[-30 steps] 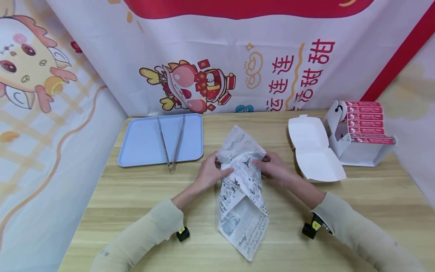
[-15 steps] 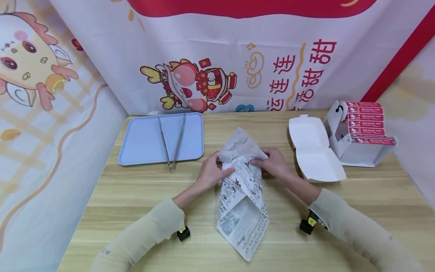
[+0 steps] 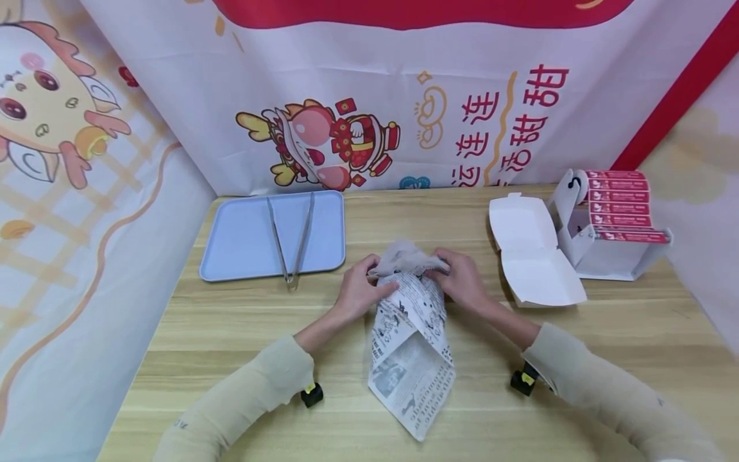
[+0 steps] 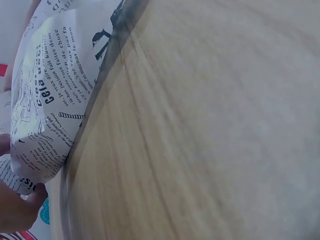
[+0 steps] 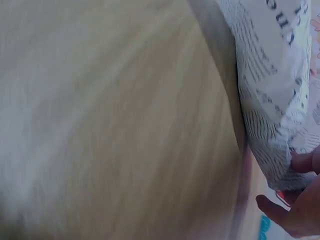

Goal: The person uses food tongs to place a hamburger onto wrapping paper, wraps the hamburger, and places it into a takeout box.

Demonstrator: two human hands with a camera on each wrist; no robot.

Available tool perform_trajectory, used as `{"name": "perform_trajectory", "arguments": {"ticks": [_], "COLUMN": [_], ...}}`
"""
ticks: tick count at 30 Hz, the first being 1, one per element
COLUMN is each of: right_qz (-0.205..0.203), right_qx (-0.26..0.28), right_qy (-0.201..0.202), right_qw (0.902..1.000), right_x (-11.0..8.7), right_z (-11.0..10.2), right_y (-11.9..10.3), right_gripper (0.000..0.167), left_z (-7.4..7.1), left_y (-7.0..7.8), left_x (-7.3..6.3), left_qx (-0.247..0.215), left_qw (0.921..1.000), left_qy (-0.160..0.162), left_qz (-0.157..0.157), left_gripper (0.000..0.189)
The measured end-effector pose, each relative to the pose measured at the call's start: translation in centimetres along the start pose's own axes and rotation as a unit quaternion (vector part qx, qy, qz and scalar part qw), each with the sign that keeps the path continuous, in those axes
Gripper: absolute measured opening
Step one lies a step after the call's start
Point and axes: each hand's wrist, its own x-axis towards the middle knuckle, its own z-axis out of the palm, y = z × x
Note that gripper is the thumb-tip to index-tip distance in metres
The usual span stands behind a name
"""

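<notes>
A sheet of newsprint-patterned wrapping paper (image 3: 408, 314) lies mid-table, folded round something hidden inside. Its near end tapers to a flat point, while the far flap stands crumpled and bent toward the person. My left hand (image 3: 359, 285) grips the left far corner of the bundle, thumb on top; the left wrist view shows its fingers (image 4: 35, 197) at the paper's end. On the opposite corner my right hand (image 3: 464, 282) pinches the paper, thumb over the flap. In the right wrist view, a thumb (image 5: 302, 161) presses the printed paper.
Back left, a blue tray (image 3: 231, 244) bears metal tongs (image 3: 300, 247) whose joined end overhangs the near rim. To the right lies an opened white paper box (image 3: 543, 269), beside a dispenser (image 3: 612, 253) with a roll of red labels (image 3: 619, 199). A printed cloth hangs behind the table.
The paper's far flap, earlier stretched out flat away from the person, has been folded up and back toward the bundle. The right hand has shifted slightly; the left has stayed nearly in place.
</notes>
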Motion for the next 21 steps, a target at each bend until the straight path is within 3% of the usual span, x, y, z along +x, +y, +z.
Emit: {"name": "perform_trajectory", "arguments": {"ticks": [5,11,15,18,21], "right_qz": [-0.051,-0.059,-0.103,-0.159,-0.215], "right_qx": [-0.015,0.012,0.002,-0.042,-0.123], "right_qy": [-0.025,-0.018,-0.027,-0.039,-0.05], "right_qw": [0.9983,0.998,0.9944,0.9856,0.9674], "right_x": [-0.3,-0.3,-0.6,-0.9,-1.2], "right_z": [-0.3,-0.2,-0.2,-0.4,-0.7], "right_y": [0.4,1.2,1.7,1.9,2.1], "right_gripper": [0.034,0.051,0.055,0.049,0.048], "left_z": [0.0,0.0,0.1,0.1,0.1], "left_y": [-0.3,-0.7,-0.8,-0.7,-0.5], "left_x": [0.0,0.0,0.0,-0.1,-0.3], "left_qx": [0.003,0.058,0.084,0.106,0.145], "left_qw": [0.9994,0.9944,0.9882,0.9833,0.9749], "left_qy": [-0.02,-0.01,-0.006,-0.005,-0.016], "left_qz": [0.027,0.088,0.128,0.148,0.169], "left_gripper": [0.045,0.034,0.036,0.041,0.05]}}
